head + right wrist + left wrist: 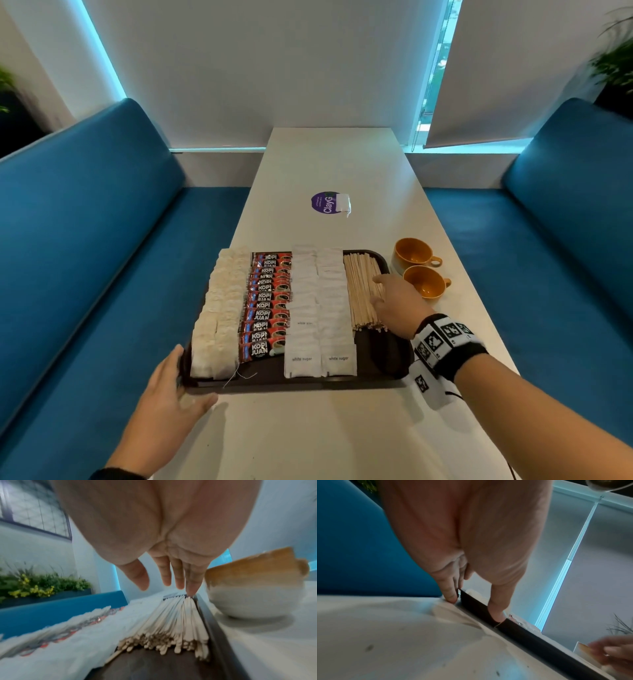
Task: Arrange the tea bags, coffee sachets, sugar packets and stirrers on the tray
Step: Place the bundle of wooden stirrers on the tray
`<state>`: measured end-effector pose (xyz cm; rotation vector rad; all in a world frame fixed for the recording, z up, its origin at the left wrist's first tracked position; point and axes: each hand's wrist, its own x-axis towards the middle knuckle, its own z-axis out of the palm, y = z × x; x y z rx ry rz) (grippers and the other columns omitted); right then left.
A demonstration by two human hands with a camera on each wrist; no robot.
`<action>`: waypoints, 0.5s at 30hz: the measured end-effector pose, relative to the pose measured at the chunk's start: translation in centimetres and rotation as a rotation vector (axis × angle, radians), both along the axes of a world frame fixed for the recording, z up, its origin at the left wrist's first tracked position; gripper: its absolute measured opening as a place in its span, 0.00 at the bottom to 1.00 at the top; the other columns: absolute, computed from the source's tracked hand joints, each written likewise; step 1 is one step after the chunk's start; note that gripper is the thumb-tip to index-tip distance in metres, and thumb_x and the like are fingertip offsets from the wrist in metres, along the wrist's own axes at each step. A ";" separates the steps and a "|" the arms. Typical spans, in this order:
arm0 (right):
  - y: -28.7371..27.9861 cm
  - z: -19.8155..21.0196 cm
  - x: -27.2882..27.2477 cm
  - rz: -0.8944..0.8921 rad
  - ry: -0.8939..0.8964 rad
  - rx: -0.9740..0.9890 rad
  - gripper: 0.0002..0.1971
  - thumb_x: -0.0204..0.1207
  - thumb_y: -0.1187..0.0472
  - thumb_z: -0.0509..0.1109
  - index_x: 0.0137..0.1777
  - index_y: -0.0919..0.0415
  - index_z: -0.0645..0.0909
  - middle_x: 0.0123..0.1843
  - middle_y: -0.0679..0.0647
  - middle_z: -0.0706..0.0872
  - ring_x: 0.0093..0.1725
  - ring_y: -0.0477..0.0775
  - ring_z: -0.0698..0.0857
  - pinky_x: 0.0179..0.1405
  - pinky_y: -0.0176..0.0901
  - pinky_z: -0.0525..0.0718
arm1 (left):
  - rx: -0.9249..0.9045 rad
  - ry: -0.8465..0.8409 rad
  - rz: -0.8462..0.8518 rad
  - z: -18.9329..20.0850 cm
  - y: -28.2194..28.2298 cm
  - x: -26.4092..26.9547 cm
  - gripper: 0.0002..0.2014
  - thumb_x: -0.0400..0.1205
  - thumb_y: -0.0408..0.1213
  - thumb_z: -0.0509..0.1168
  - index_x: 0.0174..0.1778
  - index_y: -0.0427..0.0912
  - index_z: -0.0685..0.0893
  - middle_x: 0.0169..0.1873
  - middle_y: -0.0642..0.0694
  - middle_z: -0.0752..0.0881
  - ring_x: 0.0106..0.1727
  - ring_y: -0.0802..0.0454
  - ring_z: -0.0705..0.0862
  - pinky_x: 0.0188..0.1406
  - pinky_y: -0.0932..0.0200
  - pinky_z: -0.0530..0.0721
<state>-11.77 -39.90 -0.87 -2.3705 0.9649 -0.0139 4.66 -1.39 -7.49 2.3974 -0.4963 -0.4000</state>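
A dark tray (pixel 390 356) lies on the white table and holds four groups in rows. From left to right these are tea bags (pixel 219 308), red-and-black coffee sachets (pixel 267 305), white sugar packets (pixel 318 308) and wooden stirrers (pixel 359 291). My left hand (pixel 191 377) rests at the tray's near-left corner, thumb against the front rim (pixel 530 637) and fingers down beside the corner. My right hand (pixel 376 290) hovers over the stirrers (pixel 171 626) with straight fingers. Its fingertips (pixel 191 591) touch the pile's far right side by the tray wall (pixel 211 628).
Two orange cups (pixel 414 255) (pixel 426 281) stand just right of the tray, close to my right hand. Farther along the table a loose tea bag (pixel 342 202) lies on a purple round sticker (pixel 322 202). Blue benches (pixel 85 240) flank the narrow table.
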 end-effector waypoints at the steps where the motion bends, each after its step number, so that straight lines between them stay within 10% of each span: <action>1: 0.0 0.5 -1.0 -0.010 -0.026 -0.009 0.20 0.87 0.57 0.66 0.78 0.56 0.76 0.74 0.55 0.81 0.71 0.54 0.82 0.72 0.50 0.82 | 0.013 -0.007 -0.004 -0.1 0.0 0.2 0.54 0.74 0.46 0.83 0.91 0.50 0.56 0.87 0.50 0.63 0.84 0.49 0.70 0.82 0.46 0.69; 4: 0.5 1.3 -3.7 0.081 0.124 -0.084 0.11 0.86 0.57 0.66 0.62 0.54 0.88 0.54 0.50 0.90 0.50 0.46 0.87 0.57 0.42 0.89 | 0.020 -0.019 0.001 -0.6 0.3 0.6 0.53 0.75 0.44 0.82 0.91 0.49 0.57 0.86 0.48 0.64 0.84 0.48 0.71 0.83 0.45 0.70; 9: 1.7 -0.3 -5.4 0.218 0.410 -0.201 0.12 0.84 0.55 0.66 0.60 0.51 0.90 0.53 0.49 0.89 0.52 0.50 0.87 0.58 0.44 0.89 | 0.054 -0.050 0.007 -0.5 0.1 1.0 0.49 0.77 0.45 0.80 0.90 0.48 0.59 0.85 0.47 0.68 0.82 0.46 0.73 0.82 0.43 0.72; 15: 0.8 -2.6 -4.3 0.186 0.356 -0.222 0.13 0.85 0.52 0.65 0.60 0.52 0.89 0.52 0.50 0.86 0.50 0.50 0.85 0.54 0.44 0.88 | 0.080 -0.068 0.001 0.0 -0.2 0.7 0.47 0.79 0.44 0.78 0.90 0.45 0.59 0.85 0.46 0.68 0.82 0.46 0.73 0.81 0.46 0.72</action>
